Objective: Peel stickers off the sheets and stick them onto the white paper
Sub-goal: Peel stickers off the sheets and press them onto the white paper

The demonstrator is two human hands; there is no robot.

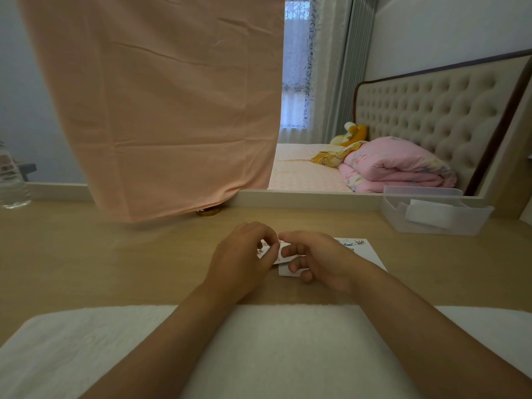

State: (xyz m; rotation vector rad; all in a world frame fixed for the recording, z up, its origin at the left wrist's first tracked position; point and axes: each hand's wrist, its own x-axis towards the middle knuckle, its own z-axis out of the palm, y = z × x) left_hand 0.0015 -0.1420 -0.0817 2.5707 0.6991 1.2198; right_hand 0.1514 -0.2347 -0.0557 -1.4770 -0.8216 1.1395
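My forearms lie across a fluffy white towel (273, 341) at the near edge of the pale wooden desk (115, 269). Beyond it my left hand (241, 257) curls its fingers round a small printed sticker sheet (266, 249), and my right hand (319, 257) pinches the sheet's edge between thumb and forefinger. Under my right hand lies the white paper (371, 256), with cartoon stickers (352, 242) along its far edge, their print too small to read.

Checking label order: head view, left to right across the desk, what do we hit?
Clear plastic water bottle → hanging pink fabric sheet → left hand → right hand → translucent rectangular plastic bin.
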